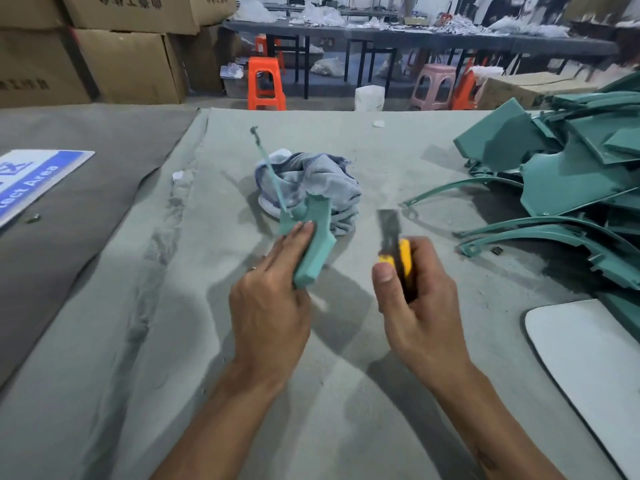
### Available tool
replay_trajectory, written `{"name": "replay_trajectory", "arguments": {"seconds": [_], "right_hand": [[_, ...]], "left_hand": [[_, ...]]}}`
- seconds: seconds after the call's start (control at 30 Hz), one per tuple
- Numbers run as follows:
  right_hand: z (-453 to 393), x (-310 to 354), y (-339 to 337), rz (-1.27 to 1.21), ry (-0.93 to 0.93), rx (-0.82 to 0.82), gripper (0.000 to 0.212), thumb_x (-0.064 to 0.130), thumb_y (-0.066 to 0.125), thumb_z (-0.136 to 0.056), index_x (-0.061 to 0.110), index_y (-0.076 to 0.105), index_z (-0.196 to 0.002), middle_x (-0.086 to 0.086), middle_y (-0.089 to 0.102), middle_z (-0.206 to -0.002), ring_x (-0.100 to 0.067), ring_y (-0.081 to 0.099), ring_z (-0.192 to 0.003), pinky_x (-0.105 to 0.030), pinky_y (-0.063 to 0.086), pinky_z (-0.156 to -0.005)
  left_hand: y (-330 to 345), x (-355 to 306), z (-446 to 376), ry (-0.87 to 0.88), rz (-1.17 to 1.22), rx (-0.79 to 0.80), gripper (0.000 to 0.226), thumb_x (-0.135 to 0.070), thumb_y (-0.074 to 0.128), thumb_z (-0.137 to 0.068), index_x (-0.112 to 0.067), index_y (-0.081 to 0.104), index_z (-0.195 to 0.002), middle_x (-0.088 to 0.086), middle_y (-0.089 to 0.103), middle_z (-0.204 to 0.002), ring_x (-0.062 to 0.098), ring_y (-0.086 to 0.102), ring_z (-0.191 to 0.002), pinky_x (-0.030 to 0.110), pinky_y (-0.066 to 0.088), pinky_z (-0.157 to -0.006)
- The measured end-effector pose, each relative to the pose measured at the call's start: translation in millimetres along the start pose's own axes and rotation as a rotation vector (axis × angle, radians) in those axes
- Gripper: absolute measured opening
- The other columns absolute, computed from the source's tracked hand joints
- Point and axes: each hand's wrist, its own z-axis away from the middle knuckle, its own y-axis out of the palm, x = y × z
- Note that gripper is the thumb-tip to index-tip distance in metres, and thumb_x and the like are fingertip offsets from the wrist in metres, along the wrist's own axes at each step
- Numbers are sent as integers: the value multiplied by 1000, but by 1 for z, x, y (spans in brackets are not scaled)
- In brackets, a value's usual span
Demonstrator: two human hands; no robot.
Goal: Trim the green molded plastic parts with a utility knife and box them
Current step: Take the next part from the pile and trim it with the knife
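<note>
My left hand point(273, 299) grips a small green molded part point(313, 244) above the grey cloth-covered table point(145, 341). A thin green sprue strip point(270, 168) sticks up from the part's top left. My right hand point(419, 306) holds a yellow utility knife point(398, 251) upright to the right of the part, with its dark blade point(388, 223) pointing up and away. Blade and part are apart, not touching. A pile of green molded parts point(568, 181) lies at the right.
A crumpled grey-blue rag point(318, 181) lies just behind the held part. A blue and white sign point(31, 181) lies at the left. A white panel point(592, 358) sits at the near right edge. Cardboard boxes point(114, 60) and plastic stools point(265, 83) stand beyond the table.
</note>
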Motion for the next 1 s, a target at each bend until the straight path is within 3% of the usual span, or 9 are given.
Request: {"name": "replay_trajectory", "arguments": {"seconds": [0.07,0.17,0.37,0.57,0.67,0.83,1.0], "right_hand": [[6,1,4,-16,-97,117,33,53,39,-110,25,53,-98,4,51,-70,-13,49,-55,-26,37,-49],[12,-3,15,81,-145,175,36,48,37,-111,21,58,-99,12,48,-74,-9,49,-60,-24,37,-52],[12,-10,18,168,-157,199,31,45,41,-110,22,59,-99,12,48,-76,-11,50,-64,-28,39,-54],[8,-7,17,111,-151,97,26,46,39,-111,30,55,-99,9,48,-77,-6,47,-61,-11,31,-56],[9,-10,16,153,-203,135,33,46,38,-112,23,58,-99,10,48,-78,-6,48,-63,-13,32,-57],[5,-15,12,162,-39,3,27,43,45,-109,24,59,-97,10,47,-70,-6,44,-56,-14,30,-51],[7,-12,10,202,-180,72,26,37,45,-109,20,61,-96,13,46,-75,-10,49,-62,-20,35,-54]], "left_hand": [[0,0,-1,-76,-46,-34,60,11,68,-81,-18,67,-134,14,78,-96,37,70,-72,43,58,-62],[0,-3,-2,-126,-51,-59,56,7,68,-82,-20,70,-130,15,73,-75,39,61,-59,41,52,-54],[4,-9,2,-112,-30,-51,53,6,71,-82,-20,71,-128,13,75,-78,39,64,-63,41,53,-53],[4,-8,3,-98,-20,-79,35,-2,68,-92,-16,72,-124,9,73,-75,32,65,-61,37,49,-54],[4,-11,3,-100,-34,-69,48,-1,58,-83,-18,72,-126,10,74,-76,36,66,-64,41,54,-54],[3,-12,4,-75,-39,-74,41,-3,75,-89,-18,71,-127,4,78,-88,26,69,-67,35,53,-58],[4,-12,6,-56,-45,-88,45,-3,66,-85,-19,71,-127,5,78,-89,31,69,-69,38,55,-57]]}}
